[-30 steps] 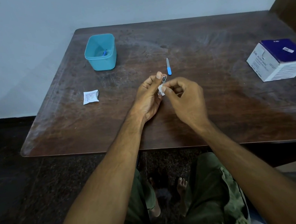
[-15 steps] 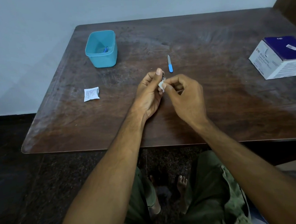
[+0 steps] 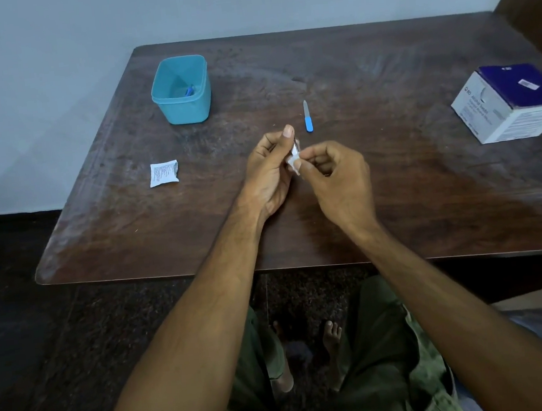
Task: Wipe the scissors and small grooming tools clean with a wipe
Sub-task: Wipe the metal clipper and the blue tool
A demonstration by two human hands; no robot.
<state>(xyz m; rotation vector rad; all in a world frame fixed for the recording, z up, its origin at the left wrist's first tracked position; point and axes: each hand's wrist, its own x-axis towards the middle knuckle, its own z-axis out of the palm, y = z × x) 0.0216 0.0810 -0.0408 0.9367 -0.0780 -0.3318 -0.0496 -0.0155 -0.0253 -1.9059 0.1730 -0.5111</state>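
Since a second ago, little shift: more of the small metal tool (image 3: 295,145) is covered. Left hand (image 3: 271,172) pinches it mid-surface; right hand (image 3: 336,179) fingers (image 3: 305,165) press the wipe (image 3: 293,162) on it. Best: rub full length, turning it.

The wipe (image 3: 293,162) has slid down the metal tool (image 3: 295,146).

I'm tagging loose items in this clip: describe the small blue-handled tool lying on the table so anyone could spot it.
Start at the dark wooden table and find the teal tub near its far left. To the tub's right, just beyond the left hand, lies the blue-handled tool. It is the only slim stick lying loose on the wood: grey blade pointing away, rounded bright blue handle toward the person.
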